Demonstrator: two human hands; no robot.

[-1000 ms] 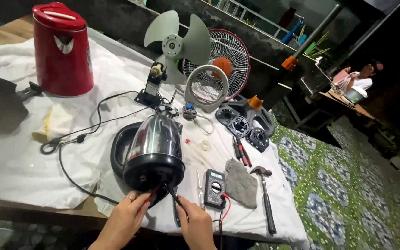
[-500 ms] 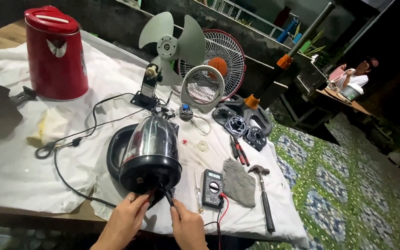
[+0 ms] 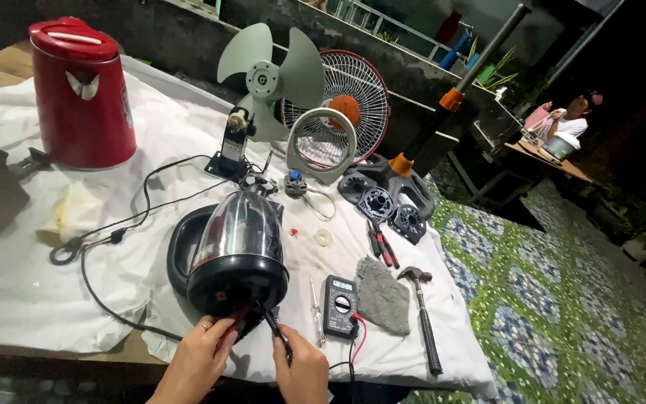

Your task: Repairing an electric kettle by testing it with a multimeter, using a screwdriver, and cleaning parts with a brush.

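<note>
A steel electric kettle with a black handle lies on its side on the white cloth, base toward me. My left hand holds a red probe against the kettle's black base. My right hand holds a black probe whose tip also reaches the base. Both probe leads run to a small black multimeter lying just right of the kettle.
A red kettle stands at the back left. Fan blades, fan grilles, black fan parts, pliers, a screwdriver, a grey rag and a hammer lie around. A person sits far right.
The view has shifted slightly. Both hands stay at the kettle's base with the probes; the right hand sits a little lower.
</note>
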